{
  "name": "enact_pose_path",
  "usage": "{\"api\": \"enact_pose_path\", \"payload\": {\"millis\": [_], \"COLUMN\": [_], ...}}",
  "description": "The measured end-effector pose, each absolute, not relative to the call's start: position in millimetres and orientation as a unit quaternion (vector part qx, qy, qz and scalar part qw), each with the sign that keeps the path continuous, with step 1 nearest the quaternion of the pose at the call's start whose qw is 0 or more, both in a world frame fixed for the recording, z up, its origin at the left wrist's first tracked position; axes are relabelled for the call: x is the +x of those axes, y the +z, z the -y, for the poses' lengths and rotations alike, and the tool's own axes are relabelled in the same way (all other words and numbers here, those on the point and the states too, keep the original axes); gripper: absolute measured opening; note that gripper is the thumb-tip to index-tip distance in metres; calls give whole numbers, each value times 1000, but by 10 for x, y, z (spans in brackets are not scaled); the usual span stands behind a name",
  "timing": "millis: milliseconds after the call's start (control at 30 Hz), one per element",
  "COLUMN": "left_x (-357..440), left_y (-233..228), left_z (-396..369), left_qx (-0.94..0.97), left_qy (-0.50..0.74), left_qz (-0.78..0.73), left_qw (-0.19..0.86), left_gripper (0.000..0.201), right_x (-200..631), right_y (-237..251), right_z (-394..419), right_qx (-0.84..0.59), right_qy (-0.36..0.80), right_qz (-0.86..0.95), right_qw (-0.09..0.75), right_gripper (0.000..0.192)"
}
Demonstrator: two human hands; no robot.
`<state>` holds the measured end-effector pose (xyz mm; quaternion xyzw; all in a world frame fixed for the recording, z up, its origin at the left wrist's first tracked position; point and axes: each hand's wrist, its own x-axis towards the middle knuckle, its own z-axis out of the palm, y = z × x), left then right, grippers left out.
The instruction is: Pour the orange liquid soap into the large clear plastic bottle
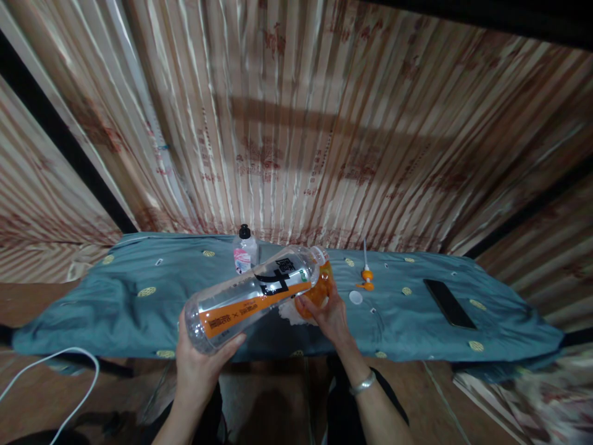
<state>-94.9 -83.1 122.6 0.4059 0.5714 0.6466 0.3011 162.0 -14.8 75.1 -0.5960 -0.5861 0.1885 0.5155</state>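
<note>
Left hand: I see the left hand [202, 357] closed around the bottom of a big clear plastic bottle with an orange and black label [252, 295]. The bottle is tilted almost flat, above the front edge of the table, with its open mouth to the right.
Right hand: the right hand [327, 311] grips a small orange container [320, 288] just at the bottle mouth; a silver bracelet [362, 383] is on the wrist.
Table: a blue-grey cloth with yellow round patterns [139, 309] covers it.
Behind the bottle: a small clear bottle with black cap [244, 250] stands upright.
Right side: I see a white round cap [356, 297], an orange pump head with white tube [366, 273], and a black phone [448, 302] lying flat, well apart from the hands.
Near the orange container: something white [290, 313]; I cannot tell what.
</note>
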Motion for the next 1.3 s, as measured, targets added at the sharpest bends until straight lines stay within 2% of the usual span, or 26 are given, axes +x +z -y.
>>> {"api": "enact_pose_path", "payload": {"millis": [200,600,1133,1300], "left_x": [-967,-1041,-865,-950], "left_y": [1234,1252,1343,1317], "left_z": [834,820,861,843], "left_qx": [400,421,409,423], "left_qy": [641,623,643,627], "left_qz": [-574,-586,-587,-591], "left_qw": [316,302,272,281], "left_gripper": [98,96,95,100], "right_x": [1628,1640,1654,1652], "right_y": [745,698,653,668], "right_z": [144,135,117,124], "right_qx": [-596,-579,-611,-608], "right_qy": [187,167,165,176], "right_qz": [591,602,585,583], "right_qw": [511,524,507,510], "right_gripper": [68,67,72,72]}}
